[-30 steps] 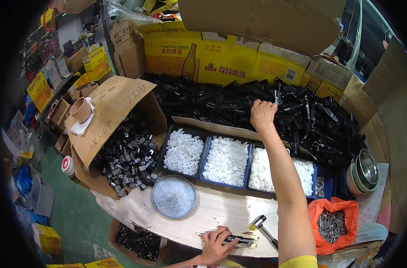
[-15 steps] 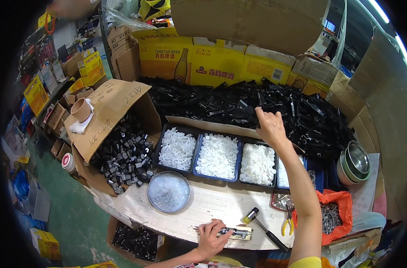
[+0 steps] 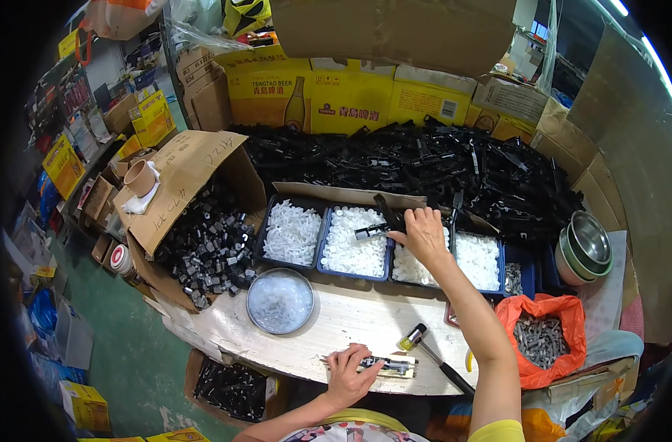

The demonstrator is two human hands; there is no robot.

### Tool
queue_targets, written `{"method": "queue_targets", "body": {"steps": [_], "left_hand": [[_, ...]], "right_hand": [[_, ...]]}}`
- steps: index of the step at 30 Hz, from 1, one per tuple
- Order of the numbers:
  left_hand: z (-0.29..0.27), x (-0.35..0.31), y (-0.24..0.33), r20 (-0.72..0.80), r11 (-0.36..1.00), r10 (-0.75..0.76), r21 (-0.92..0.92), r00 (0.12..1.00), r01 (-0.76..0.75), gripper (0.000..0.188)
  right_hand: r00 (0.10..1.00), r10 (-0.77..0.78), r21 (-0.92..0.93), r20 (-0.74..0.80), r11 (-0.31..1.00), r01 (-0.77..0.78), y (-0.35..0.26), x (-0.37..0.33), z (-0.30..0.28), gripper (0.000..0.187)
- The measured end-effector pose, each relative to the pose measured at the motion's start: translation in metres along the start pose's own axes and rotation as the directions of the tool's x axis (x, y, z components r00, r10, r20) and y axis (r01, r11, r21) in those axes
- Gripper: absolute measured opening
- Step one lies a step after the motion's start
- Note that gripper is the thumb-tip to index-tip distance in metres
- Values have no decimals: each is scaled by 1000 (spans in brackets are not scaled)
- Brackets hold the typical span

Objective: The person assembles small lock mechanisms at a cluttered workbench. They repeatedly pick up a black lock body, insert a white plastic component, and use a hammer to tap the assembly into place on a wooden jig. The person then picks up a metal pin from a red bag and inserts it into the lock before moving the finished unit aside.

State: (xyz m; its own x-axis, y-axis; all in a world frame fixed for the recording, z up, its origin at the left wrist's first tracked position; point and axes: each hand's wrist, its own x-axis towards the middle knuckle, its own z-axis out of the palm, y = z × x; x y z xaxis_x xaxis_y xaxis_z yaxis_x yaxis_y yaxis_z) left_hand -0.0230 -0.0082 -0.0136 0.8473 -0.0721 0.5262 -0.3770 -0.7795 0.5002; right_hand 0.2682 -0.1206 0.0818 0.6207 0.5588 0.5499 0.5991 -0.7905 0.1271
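Observation:
My right hand (image 3: 423, 237) is above the trays of white parts, its fingers closed on a long black plastic part (image 3: 386, 221) with a shiny, clear or silvery end. On the near edge of the worktable (image 3: 336, 324), my left hand (image 3: 351, 376) presses a similar black part (image 3: 380, 364) onto a small pale block (image 3: 404, 372); some of that part is hidden under the fingers. A hammer (image 3: 443, 362) with a yellowish head end and black handle lies just right of the block. My right forearm covers most of the yellow-handled pliers (image 3: 469, 360).
Behind the trays (image 3: 354, 277) rises a heap of black parts (image 3: 424, 162) against yellow cartons (image 3: 351, 99). A round dish (image 3: 281, 328) of small clear pieces stands at left, beside a carton of dark metallic blocks (image 3: 211, 250). At right are an orange bag (image 3: 513, 324) and stacked bowls (image 3: 590, 254).
My right hand has come back from the black heap, nearer and to the left, with a long black part in its fingers. My left hand stays on the block. The view has shifted slightly.

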Motion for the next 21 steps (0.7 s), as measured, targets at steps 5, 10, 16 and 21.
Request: {"method": "queue_targets", "body": {"steps": [5,10,16,21], "left_hand": [[0,2,0,-5,1000,5,-4,1000,-5,30],[0,1,0,8,1000,2,-4,1000,-2,30],[-1,1,-1,19,1000,-8,-3,1000,8,31],[-1,2,1,18,1000,0,-12,1000,0,31]], "right_hand": [[980,36,176,-194,984,-1,24,-4,-13,24],[979,129,227,-156,970,-92,35,-20,-17,8],[955,218,137,-200,972,-193,14,-23,-14,25],[860,509,114,-12,856,-505,25,-14,5,45]]}}
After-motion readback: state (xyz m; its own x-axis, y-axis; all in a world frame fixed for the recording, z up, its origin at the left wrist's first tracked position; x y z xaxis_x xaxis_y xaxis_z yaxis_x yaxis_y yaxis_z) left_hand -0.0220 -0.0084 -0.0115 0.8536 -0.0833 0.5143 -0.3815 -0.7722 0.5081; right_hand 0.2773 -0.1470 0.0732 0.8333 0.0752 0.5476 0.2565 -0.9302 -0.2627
